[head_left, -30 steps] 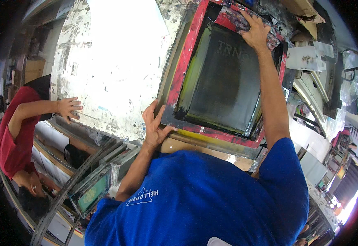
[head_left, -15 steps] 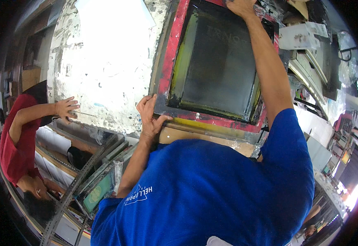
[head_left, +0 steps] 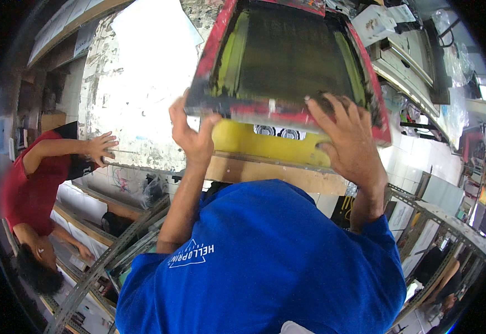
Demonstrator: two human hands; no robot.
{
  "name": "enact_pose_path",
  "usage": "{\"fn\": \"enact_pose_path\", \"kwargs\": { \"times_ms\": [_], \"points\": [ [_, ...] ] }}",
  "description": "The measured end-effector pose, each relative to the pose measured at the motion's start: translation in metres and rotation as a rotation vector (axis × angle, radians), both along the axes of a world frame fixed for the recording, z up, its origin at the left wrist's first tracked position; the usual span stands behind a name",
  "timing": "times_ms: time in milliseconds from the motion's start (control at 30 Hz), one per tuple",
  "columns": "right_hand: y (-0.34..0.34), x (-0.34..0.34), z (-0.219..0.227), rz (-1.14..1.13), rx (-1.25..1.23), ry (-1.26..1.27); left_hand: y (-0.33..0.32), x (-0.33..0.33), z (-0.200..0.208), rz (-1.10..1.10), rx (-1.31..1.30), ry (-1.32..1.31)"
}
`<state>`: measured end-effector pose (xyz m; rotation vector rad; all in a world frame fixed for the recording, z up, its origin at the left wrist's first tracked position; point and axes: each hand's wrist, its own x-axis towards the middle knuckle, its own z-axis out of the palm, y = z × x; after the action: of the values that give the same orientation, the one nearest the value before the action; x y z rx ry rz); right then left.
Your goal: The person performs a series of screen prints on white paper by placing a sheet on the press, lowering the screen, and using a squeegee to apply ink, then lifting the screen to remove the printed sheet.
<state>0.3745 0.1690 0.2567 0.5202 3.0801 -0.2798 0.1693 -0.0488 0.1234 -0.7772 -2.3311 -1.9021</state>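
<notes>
A red-edged screen-printing frame (head_left: 262,108) with dark mesh tilts up in front of me, its near rail raised and slightly blurred. At its near left corner is my left hand (head_left: 191,136), thumb and fingers closing round the corner. My right hand (head_left: 354,145) grips the right part of the near rail, fingers over it and thumb lower down. Below the raised rail a yellow board (head_left: 230,139) shows, bearing a white piece with round black printed designs (head_left: 277,132). The rest of the board is hidden by the frame.
Left of the frame, white sheets (head_left: 154,44) lie on an ink-stained table (head_left: 101,72). A person in a red shirt (head_left: 34,181) rests a hand on that table's near left edge. Metal racks stand at lower left and right (head_left: 429,209). A white container (head_left: 374,25) sits at upper right.
The frame's near edge has come up, uncovering the yellow board and printed piece. My right hand has moved from the frame's far edge to its near rail. My left hand stays at the corner.
</notes>
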Motion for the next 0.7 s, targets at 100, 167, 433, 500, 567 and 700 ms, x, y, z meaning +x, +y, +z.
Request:
{"fn": "enact_pose_path", "kwargs": {
  "times_ms": [100,167,433,500,567,700],
  "points": [
    [-0.002,-0.003,0.008,-0.17,0.255,0.166,0.035,-0.017,0.038,-0.033,0.21,-0.039],
    [0.011,-0.01,0.015,-0.187,0.341,0.313,0.051,-0.026,0.037,-0.045,0.44,-0.073],
    [0.024,-0.02,0.031,-0.159,0.318,0.45,0.042,0.046,-0.117,0.099,-0.754,0.032],
    [0.025,-0.019,0.027,-0.156,0.336,0.451,0.04,0.064,-0.122,0.11,-0.705,0.105],
    [0.024,-0.016,0.026,-0.17,0.333,0.433,0.044,0.072,-0.121,0.112,-0.687,0.134],
    [0.019,-0.017,0.026,-0.165,0.292,0.437,0.051,0.07,-0.129,0.095,-0.664,0.061]
  ]
}}
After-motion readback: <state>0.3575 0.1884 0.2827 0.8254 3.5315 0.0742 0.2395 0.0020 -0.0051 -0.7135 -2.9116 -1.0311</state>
